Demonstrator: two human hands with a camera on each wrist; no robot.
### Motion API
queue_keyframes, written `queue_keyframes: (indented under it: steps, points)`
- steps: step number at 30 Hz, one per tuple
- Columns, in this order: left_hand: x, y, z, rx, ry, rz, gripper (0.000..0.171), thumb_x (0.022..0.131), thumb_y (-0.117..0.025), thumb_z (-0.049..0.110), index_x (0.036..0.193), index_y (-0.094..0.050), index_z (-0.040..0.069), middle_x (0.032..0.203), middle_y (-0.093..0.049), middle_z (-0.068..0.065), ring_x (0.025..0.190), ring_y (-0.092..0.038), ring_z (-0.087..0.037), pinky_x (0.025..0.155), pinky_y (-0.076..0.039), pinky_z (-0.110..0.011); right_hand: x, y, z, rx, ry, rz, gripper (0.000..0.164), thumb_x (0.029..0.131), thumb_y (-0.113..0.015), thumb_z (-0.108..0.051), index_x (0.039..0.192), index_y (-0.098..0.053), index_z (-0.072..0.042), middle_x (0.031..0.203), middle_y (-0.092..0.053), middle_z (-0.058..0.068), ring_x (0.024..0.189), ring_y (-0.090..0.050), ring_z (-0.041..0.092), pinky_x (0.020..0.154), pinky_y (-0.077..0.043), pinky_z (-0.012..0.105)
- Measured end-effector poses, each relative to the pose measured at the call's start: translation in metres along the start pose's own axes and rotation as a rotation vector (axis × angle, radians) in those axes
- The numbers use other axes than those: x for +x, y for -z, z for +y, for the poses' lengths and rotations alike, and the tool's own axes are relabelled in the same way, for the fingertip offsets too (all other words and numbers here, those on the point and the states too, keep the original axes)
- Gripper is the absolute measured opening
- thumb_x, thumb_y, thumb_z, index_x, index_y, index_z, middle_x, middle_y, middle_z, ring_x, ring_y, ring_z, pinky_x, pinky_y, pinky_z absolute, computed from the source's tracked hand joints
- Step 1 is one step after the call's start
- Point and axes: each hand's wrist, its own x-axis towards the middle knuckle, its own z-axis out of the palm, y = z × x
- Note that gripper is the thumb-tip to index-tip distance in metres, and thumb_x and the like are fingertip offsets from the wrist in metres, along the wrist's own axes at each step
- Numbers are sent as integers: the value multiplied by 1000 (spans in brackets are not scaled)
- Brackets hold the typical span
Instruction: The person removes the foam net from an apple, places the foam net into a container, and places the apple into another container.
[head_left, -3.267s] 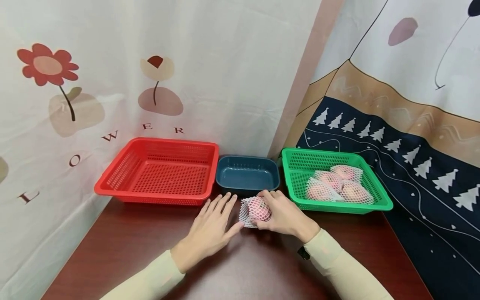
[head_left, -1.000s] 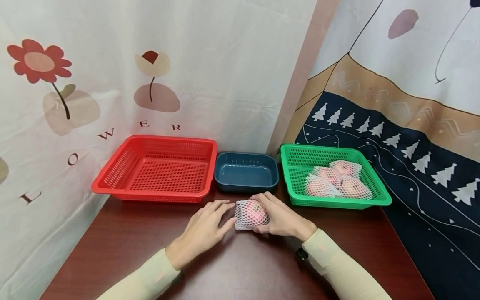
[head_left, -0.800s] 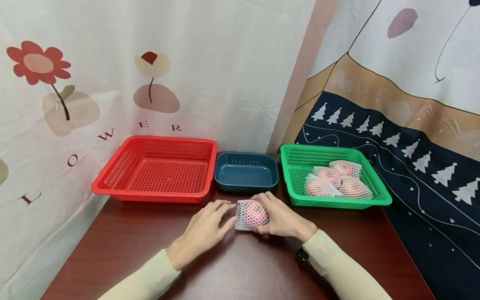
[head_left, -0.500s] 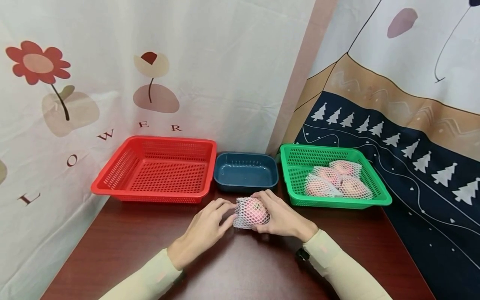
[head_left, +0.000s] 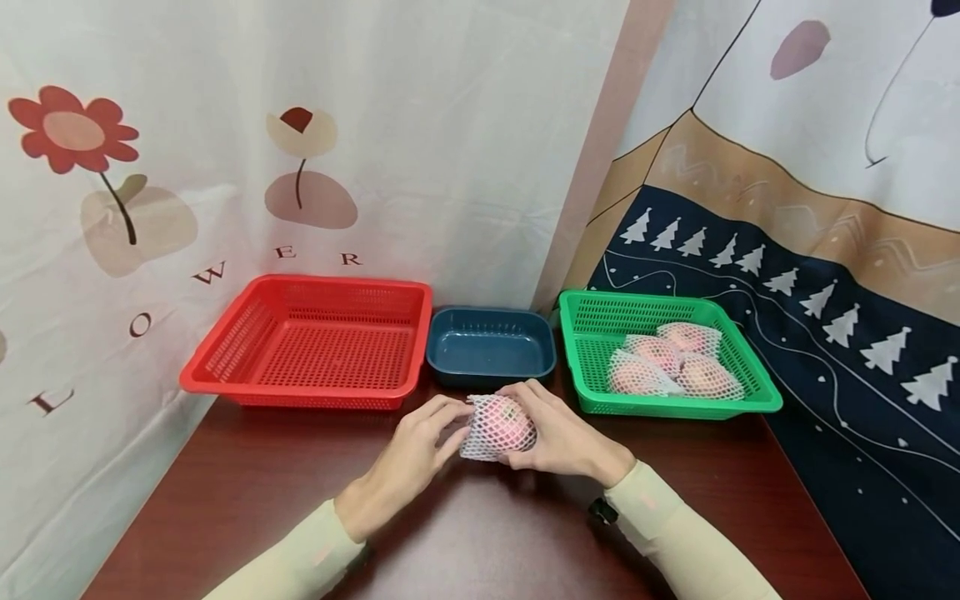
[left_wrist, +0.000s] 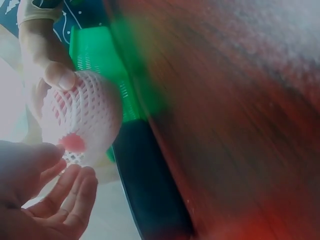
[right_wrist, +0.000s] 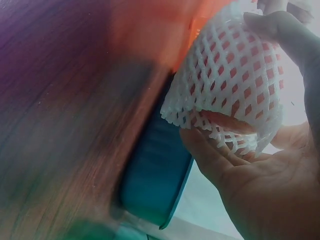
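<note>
A pinkish-red apple (head_left: 507,423) sits in a white foam net (head_left: 477,442) just in front of the blue dish. My right hand (head_left: 564,435) grips it from the right, thumb on the near side and fingers on the far side. My left hand (head_left: 411,457) is at the net's left end, its curled thumb and fingers pinching the loose edge. In the left wrist view, a round patch of bare red skin shows through the net's opening near the left fingertips (left_wrist: 87,172). The right wrist view shows the net (right_wrist: 235,70) gaping near the right palm.
A red basket (head_left: 337,390) stands at the back left, with nothing in it. Beside it is a blue dish (head_left: 491,367). At the back right, a green basket (head_left: 600,404) holds several netted apples (head_left: 705,377). A printed curtain (head_left: 450,150) hangs behind the brown table (head_left: 480,533).
Over the last seconds the netted apple has shifted slightly left in my right hand. My left fingers, formerly stretched out flat, have curled in at the net's edge.
</note>
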Motion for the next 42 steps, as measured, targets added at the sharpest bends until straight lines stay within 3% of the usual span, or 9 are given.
queue_keyframes:
  steps: [6,15,25,31,42]
  points:
    - [-2,-2,1,-116,-27,20,37,98,-90,-4,133,-81,2,127,-81,-10,114,-84,-26,94,-73,-41,-1,-2,-4,-15,24,11,82,90,-97,-43,159,-57,-23,147,-63,-3,129,-62,11,107,-63,37]
    - [0,-1,4,-90,-22,24,51,94,-95,0,141,-77,5,133,-79,-8,121,-81,-24,98,-72,-42,1,0,-8,-7,55,20,84,90,-98,-42,161,-57,-24,148,-62,-3,130,-60,9,107,-64,35]
    - [2,-1,7,-67,-5,-15,62,90,-98,12,148,-75,10,147,-76,-5,136,-76,-22,113,-66,-40,2,-2,-11,26,78,28,91,91,-99,-41,167,-52,-20,156,-62,-3,138,-62,10,115,-64,37]
    - [2,0,9,-128,-4,-50,68,92,-97,14,154,-71,9,155,-72,-10,141,-73,-27,108,-70,-45,3,-4,-13,29,142,62,104,86,-103,-34,170,-47,-11,165,-60,2,146,-64,16,121,-62,40]
    - [5,0,13,-76,-8,-84,75,89,-102,18,156,-70,15,156,-70,-10,143,-72,-27,112,-68,-43,5,-7,-16,68,168,65,115,84,-106,-22,177,-40,-12,172,-57,4,148,-66,19,122,-62,42]
